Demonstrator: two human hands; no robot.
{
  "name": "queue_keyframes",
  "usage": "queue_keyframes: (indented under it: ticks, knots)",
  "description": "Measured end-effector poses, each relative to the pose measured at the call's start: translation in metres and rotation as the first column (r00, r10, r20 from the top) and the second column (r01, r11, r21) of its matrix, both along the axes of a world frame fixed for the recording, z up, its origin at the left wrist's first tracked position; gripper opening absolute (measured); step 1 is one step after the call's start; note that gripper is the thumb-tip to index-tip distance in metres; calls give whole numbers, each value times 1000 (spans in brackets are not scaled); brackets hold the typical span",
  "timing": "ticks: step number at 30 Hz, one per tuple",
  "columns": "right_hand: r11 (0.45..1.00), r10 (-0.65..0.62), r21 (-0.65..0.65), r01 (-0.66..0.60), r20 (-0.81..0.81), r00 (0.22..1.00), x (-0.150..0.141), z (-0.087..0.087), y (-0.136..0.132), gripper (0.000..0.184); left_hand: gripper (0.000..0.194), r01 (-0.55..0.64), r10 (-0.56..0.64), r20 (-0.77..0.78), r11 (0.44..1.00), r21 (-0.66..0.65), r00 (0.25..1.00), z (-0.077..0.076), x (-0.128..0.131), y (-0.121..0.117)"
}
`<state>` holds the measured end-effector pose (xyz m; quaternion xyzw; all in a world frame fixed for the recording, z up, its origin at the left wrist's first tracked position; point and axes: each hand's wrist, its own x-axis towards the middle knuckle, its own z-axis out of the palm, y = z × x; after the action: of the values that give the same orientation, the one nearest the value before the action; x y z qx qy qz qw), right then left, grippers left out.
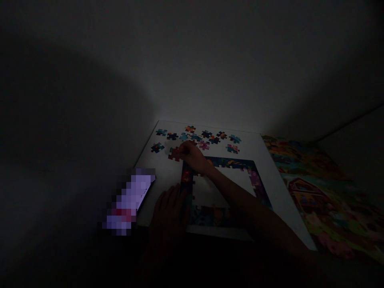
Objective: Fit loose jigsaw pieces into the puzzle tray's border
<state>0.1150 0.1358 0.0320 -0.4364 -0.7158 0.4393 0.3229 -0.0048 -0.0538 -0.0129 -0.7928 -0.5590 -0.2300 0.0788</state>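
We look down through the single head view on a dim scene. Our right hand (194, 157) reaches in from the lower right, its fingers (183, 149) closed in a pinch on a dark red cardboard jigsaw piece (173, 154). That piece is held just above a flat white board (268, 184), a little outside the top left corner of a rectangular frame of joined, dark blue and multicoloured jigsaw pieces (231, 162).

Our left hand (169, 212) lies deep in shadow beside the frame's left side, its fingers curved and apparently touching the pieces. We cannot tell whether it grips anything.

Beyond the frame, loose multicoloured jigsaw pieces (207, 134) lie scattered across the board in teal, navy, orange and pink, mostly apart from one another.

To the right of the board lies a brightly illustrated picture sheet (327, 200), and to its left a glowing, pixelated purple rectangular object (129, 202), too blurred to identify.

We judge the red piece to be light, thin and fairly stiff, though its small tabs could bend. It is best held by its central body, between finger and thumb.
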Motion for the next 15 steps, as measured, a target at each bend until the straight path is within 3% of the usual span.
queue_keyframes:
  ticks: [9, 15]
  knots:
    - [976, 23, -199, -89, -312, 950, 76, -25, -39, 29, 40, -15, 15, -9, 1000, 12, 1000, 3, 2, 0]
    - [974, 99, -175, -142, -235, 967, 92, -21, -68, 28, 40, 8, -8, 6, 1000, 2, 1000, 4, 0, 1]
